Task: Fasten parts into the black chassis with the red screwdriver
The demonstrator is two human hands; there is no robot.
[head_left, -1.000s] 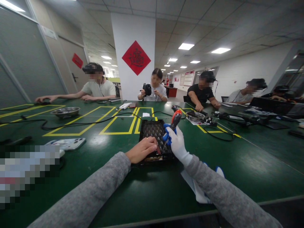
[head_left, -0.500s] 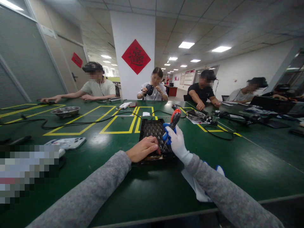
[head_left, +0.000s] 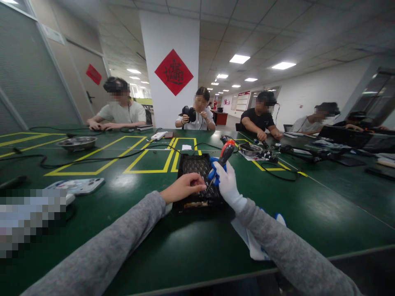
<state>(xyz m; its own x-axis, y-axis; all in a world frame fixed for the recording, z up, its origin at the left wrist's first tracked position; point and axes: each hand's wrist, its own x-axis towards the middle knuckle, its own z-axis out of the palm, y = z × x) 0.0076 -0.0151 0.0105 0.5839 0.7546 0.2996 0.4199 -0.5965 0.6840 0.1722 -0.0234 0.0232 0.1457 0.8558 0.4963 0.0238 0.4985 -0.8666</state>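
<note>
A black open plastic housing with a patterned floor lies on the green table in front of me. My right hand, in a white glove with blue fingers, grips a screwdriver by its red and black handle. Its shaft slants down to the left into the housing. Over the housing's left side is my bare left hand, fingers curled and thumb close to the index finger, beside the screwdriver's tip. Anything small between those fingertips is too tiny to see. A brownish strip shows along the housing's near edge.
A white and blue glove lies under my right forearm. Metal bowls stand at left and right. Black cables cross the table. A phone lies left. Several people sit around the far side.
My left hand has lifted slightly from the housing's near end, its fingers curling in, uncovering more of the brownish strip. The screwdriver stays in my right hand. The view has shifted slightly.
</note>
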